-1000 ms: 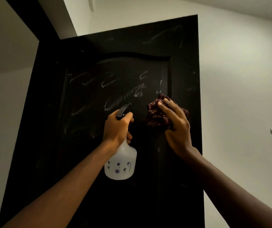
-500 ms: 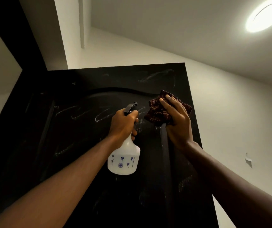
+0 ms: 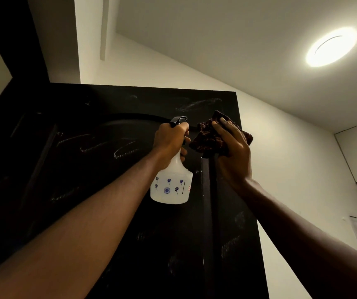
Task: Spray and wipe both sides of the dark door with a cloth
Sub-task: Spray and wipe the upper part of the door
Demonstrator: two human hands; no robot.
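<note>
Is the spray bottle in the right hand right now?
No, the left hand grips the spray bottle, while the right hand presses the cloth against the door.

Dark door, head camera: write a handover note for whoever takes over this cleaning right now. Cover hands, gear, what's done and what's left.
Left hand grips the white spray bottle at its neck and trigger, held up in front of the dark door.
Right hand presses the dark red cloth against the door near its upper right corner.
Done: hard to judge; whitish streaks show that this side is only partly worked.
Left: wipe off the streaks on the top rail, the left of the panel and the lower right. Then do the other side, which is out of view.
</note>
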